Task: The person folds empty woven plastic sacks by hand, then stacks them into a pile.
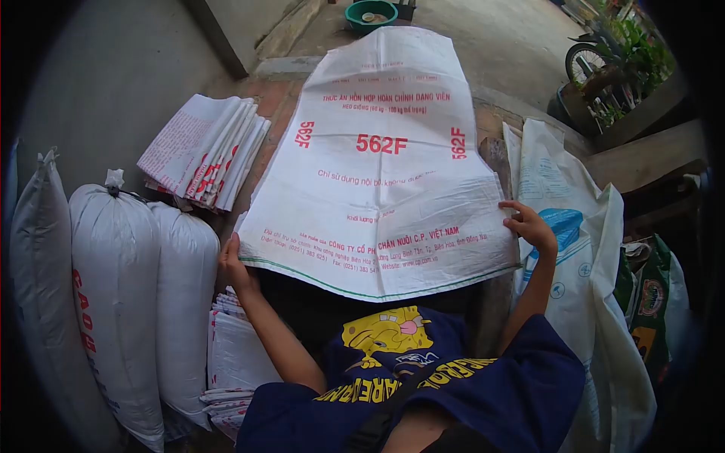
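A large white woven feed sack (362,196) with red print, including "562F", is spread out before me. Its green-stitched edge faces my body. My left hand (236,263) is closed on the sack's near left corner, with some fingers hidden underneath. At the right edge, my right hand (532,226) pinches the sack, its fingers bent over the margin. Creases run across the sack's middle and near part, and its far end lies toward the paved ground.
Folded sacks (200,147) are stacked at the left, with more folded sacks (238,347) nearer me. Full tied white sacks (113,294) stand against the wall. At right lie a white sack (596,302) and a wooden beam (495,302). A green basin (355,13) sits beyond.
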A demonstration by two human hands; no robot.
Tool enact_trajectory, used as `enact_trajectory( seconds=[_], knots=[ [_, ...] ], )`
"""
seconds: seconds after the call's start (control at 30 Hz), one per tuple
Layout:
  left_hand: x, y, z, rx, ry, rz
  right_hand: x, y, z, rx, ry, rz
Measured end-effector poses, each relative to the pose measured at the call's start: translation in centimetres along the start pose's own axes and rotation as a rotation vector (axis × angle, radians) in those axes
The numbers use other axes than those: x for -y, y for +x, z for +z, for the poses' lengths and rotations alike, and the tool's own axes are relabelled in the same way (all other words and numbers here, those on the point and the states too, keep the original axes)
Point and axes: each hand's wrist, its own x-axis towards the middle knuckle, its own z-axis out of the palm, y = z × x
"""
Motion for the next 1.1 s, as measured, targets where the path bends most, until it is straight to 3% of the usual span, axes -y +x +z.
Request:
enact_trajectory(
  seconds=[0.07,0.2,0.27,0.3,0.37,0.43,0.5,0.53,0.6,0.63,0.7,0.77,0.8,0.83,0.9,0.97,1.1],
  knots=[
    [-0.1,-0.2,0.2,0.065,-0.074,-0.012,2.1,-1.2,0.5,-0.013,-0.025,0.014],
    [-0.1,-0.5,0.7,0.224,-0.172,0.049,7.1,-4.4,0.6,0.06,0.085,-0.153],
    [-2.2,-2.3,2.8,0.388,-0.512,-0.128,6.9,-4.8,0.6,0.151,0.196,-0.277],
    [-4.7,-4.7,6.9,0.402,-0.479,-0.005,6.5,-5.1,0.7,0.15,0.193,-0.275],
    [-4.3,-2.9,5.9,0.579,-0.617,0.102,5.8,-6.1,1.2,0.011,0.613,-0.317],
    [-4.1,-0.9,4.8,0.67,-0.666,0.154,5.3,-6.5,0.1,0.061,0.651,-0.351],
    [-4.2,-0.8,4.5,0.763,-0.709,0.206,4.2,-6.2,-1.8,-0.079,-0.093,0.051],
    [-4.5,-1.2,4.8,0.674,-0.682,0.191,2.8,-6.4,-2.2,-0.079,-0.089,0.057],
    [-5.2,-2.0,6.0,0.591,-0.661,0.169,0.1,-6.7,-2.5,-0.781,-0.931,0.522],
    [-5.9,-2.7,6.9,0.531,-0.608,0.132,2.1,-7.3,-2.3,-0.783,-0.938,0.521],
    [-6.3,-2.5,7.0,0.511,-0.596,-0.033,9.0,-8.6,0.7,-0.964,-0.657,0.093],
    [-4.5,0.4,6.5,0.155,-0.37,-0.119,11.9,-5.8,4.1,-0.726,-0.749,-0.388],
    [-4.2,0.8,7.0,0.159,-0.365,-0.152,12.5,-3.2,6.3,-0.51,-0.673,-0.585],
    [-4.2,0.6,7.9,0.133,-0.363,-0.219,11.8,-1.2,9.7,-0.494,-0.845,-0.571],
    [-4.2,-0.5,9.5,0.135,-0.363,-0.219,9.2,1.3,14.7,-0.381,-0.89,-0.126],
    [-4.3,-1.1,9.8,0.111,-0.399,-0.201,7.4,2.8,15.8,-0.407,-0.69,0.3],
    [-5.1,-1.1,8.3,-0.006,-0.444,-0.107,2.3,1.6,13.3,-0.331,-0.417,0.386]
  ],
)
